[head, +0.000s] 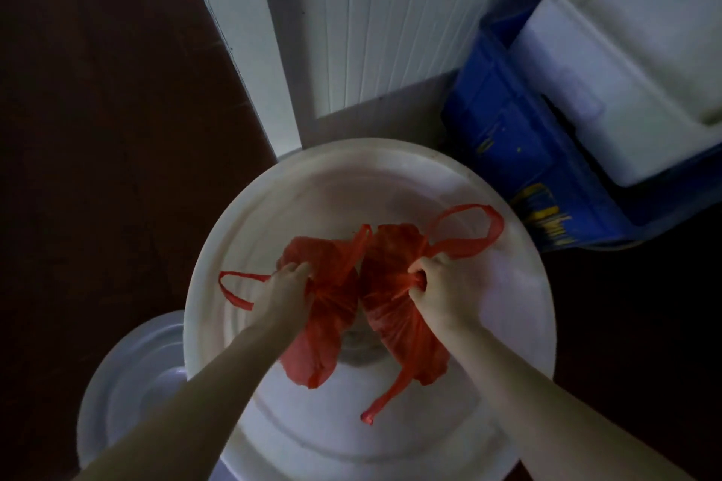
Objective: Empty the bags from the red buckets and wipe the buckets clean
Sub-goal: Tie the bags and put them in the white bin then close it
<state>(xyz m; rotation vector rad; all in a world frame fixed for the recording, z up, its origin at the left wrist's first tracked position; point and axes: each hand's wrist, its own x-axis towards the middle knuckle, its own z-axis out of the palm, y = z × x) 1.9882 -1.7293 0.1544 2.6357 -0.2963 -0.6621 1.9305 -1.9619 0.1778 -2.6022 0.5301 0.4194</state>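
Left hand: the left hand (289, 281) has its fingers curled tight round the gathered neck of the left red bag (324, 328); one handle loop trails out toward the left rim.
Right hand: the right hand (437, 279) grips the twisted neck of the right red bag (394, 324) in a closed fist, and a handle loop stands up toward the far right rim.
Where the bags are: both hang side by side, touching, over the middle of the open white bin (218, 246). Both look full and tied or bunched shut. I cannot tell whether their bottoms rest on anything inside.
Red buckets: none in view, so their state cannot be judged here.
Done, as I judge it: the bags appear to be out of the buckets and carried to the disposal bin.
Left to do: drop the bags into the bin, probably refit the white lid (129, 375) that lies by the bin's near left side, then wipe the buckets; no cloth shows.
Surroundings: a blue crate (504, 121) holding white foam boxes (625, 62) sits beyond the bin's far right edge, and a white panelled door (371, 31) stands behind the far rim.
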